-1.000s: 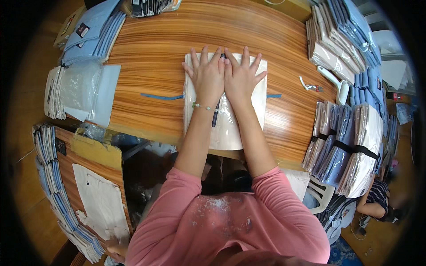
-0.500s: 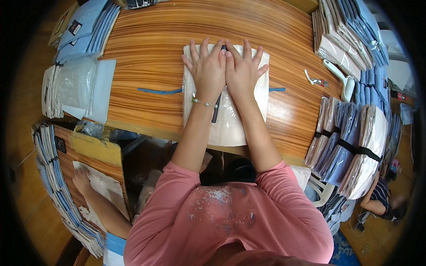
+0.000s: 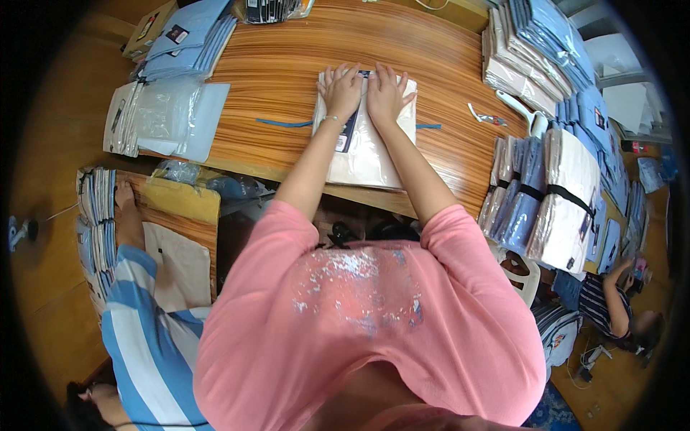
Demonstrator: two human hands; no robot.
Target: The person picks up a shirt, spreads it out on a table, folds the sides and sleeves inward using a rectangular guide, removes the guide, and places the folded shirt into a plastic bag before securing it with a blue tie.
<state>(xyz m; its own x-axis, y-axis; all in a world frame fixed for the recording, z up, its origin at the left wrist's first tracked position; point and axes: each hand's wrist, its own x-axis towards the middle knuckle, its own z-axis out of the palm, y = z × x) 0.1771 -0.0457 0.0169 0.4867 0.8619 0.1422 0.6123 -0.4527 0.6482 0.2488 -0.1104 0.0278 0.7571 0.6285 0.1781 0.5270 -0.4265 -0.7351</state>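
A pile of folded cream garments in clear plastic [image 3: 364, 164] lies on the wooden table in front of me. Both palms press on its far half. My left hand [image 3: 341, 93] is flat and open, fingers pointing away from me. Beside it, my right hand [image 3: 389, 95] rests flat too, its fingers stretched out and a small gap between the hands. A dark label [image 3: 346, 135] shows on the front under the plastic near my left wrist. From beneath the pile a blue strap [image 3: 284, 123] sticks out on both sides.
Bundles bound with black straps [image 3: 573, 154] stand at the right, near a white-handled tool [image 3: 514, 105] and small snips [image 3: 487, 118]. Clear plastic bags [image 3: 165, 115] and packed blue shirts [image 3: 188, 43] lie at the left. A co-worker in a striped top [image 3: 147, 337] sits at the lower left table.
My view has shifted, with the table reaching lower into shadow. My hands stay on the pile, fingers a little closer together. The co-worker's hand has moved from the cream cloth to the garment stack.
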